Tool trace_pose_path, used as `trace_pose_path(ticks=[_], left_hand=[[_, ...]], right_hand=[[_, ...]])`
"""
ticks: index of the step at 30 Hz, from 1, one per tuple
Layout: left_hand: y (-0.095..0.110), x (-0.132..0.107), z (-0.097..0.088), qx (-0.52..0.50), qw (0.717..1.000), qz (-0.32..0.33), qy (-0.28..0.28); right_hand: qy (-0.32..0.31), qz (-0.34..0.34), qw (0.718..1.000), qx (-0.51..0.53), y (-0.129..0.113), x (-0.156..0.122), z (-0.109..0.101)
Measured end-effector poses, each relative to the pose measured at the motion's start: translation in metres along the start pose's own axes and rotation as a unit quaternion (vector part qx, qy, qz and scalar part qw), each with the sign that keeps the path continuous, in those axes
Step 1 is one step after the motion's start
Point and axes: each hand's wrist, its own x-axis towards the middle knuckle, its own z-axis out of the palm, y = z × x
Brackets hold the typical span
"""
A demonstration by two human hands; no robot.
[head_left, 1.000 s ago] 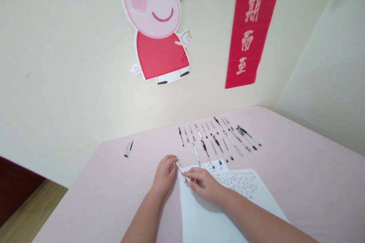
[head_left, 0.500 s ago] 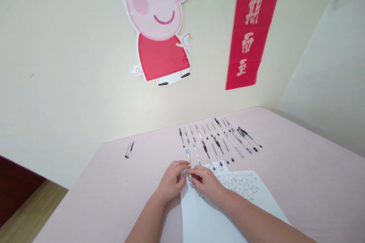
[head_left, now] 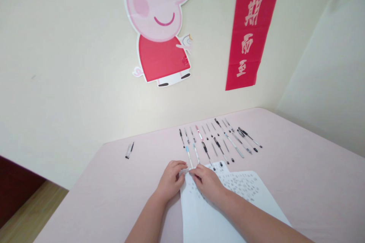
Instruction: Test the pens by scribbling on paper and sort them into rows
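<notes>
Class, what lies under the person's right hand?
A white sheet with writing, on the pink table. The right hand covers part of it and the near end of the pen.

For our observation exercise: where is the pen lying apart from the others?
Head view: the lone pen lies on the pink table near the wall, left of the pen row.

Head camera looks forward-down over table point(head_left: 299, 182) toward wall point(head_left: 71, 64)
</notes>
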Motion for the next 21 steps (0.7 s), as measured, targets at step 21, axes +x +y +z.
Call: trace_pose_path(ticks=[21], left_hand=[[-0.0083,-0.0009,0.0033,-0.003,0.999,-0.042,0.014]], right_hand=[[-0.069,-0.05,0.996,0.02,-0.0044,-0.0018,-0.0014]])
